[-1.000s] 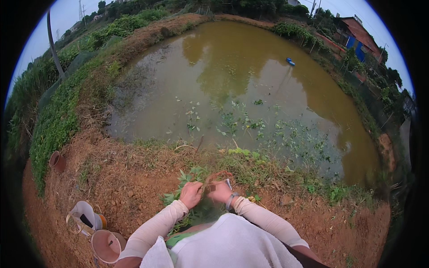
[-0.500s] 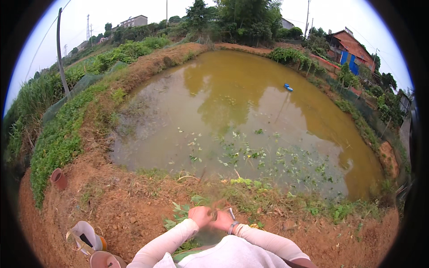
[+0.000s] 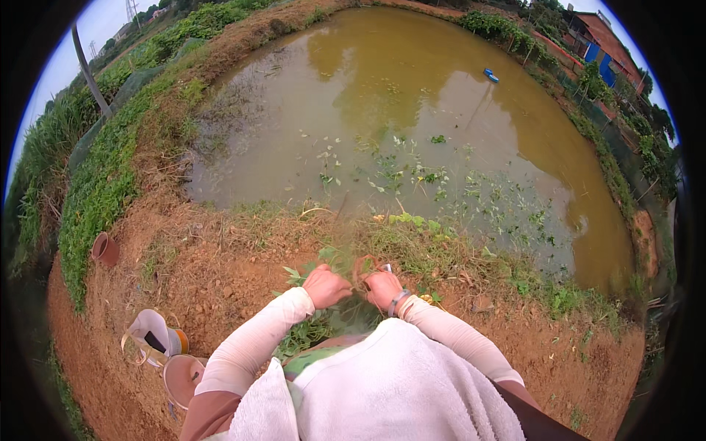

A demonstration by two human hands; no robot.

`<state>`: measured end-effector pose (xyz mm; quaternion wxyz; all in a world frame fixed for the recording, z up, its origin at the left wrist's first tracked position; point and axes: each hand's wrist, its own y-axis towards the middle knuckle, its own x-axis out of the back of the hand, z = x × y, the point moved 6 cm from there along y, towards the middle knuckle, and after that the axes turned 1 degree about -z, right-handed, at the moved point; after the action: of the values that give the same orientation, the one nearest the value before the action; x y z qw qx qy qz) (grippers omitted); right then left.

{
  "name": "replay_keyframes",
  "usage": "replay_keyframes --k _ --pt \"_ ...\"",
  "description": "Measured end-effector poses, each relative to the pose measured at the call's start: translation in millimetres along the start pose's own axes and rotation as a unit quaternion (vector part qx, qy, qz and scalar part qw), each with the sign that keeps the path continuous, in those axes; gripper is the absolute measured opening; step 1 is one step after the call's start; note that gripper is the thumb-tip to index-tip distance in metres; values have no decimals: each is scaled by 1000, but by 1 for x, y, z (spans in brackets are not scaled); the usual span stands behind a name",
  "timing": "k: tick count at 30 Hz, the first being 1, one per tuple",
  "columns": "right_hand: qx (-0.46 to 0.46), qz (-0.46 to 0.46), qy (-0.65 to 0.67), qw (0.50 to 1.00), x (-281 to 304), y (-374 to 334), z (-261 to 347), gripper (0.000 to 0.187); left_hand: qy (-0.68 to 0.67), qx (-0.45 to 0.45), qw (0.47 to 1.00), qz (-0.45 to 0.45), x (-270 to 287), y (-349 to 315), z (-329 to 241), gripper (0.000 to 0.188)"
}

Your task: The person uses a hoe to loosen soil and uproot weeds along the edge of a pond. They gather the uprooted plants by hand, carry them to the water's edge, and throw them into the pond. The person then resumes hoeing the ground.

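Observation:
My left hand [image 3: 328, 287] is closed in front of me, with leafy green stems [image 3: 337, 257] sticking out around it. My right hand [image 3: 382, 289], with a grey band at the wrist, is closed close beside it. A small pale, shiny end [image 3: 387, 268] shows at the right hand's fingers; what it belongs to is hidden. Between the two hands the picture is smeared, with brownish and green shapes. More cut-looking leaves [image 3: 301, 334] lie below the left forearm, against my body.
A muddy pond [image 3: 294, 162] with floating leaves lies just beyond the grassy bank [image 3: 412, 246]. On the bare soil to the left stand a white bucket [image 3: 153, 327], a pinkish bucket [image 3: 182, 376] and a tipped brown pot [image 3: 105, 250]. A blue float [image 3: 490, 75] sits on the water.
My view has tipped downward, so the pond and hands sit higher in the picture. The hands have drawn slightly apart while both stay closed.

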<state>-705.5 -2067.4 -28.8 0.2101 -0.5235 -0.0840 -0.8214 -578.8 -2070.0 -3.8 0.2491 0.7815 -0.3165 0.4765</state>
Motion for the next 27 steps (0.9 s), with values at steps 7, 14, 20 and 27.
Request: replay_keyframes --k 7,14,20,27 --pt "17 -47 -46 998 6 -9 -39 25 -27 -81 989 120 60 -48 -1 12" --pt "-55 -43 92 993 -2 4 -17 26 -322 261 905 -92 111 -84 85 17" --pt "60 -109 208 970 14 5 -3 26 -497 425 639 -404 135 -193 179 16" --pt "-104 -70 440 889 -2 10 -13 26 -463 507 448 -573 131 -331 244 14"
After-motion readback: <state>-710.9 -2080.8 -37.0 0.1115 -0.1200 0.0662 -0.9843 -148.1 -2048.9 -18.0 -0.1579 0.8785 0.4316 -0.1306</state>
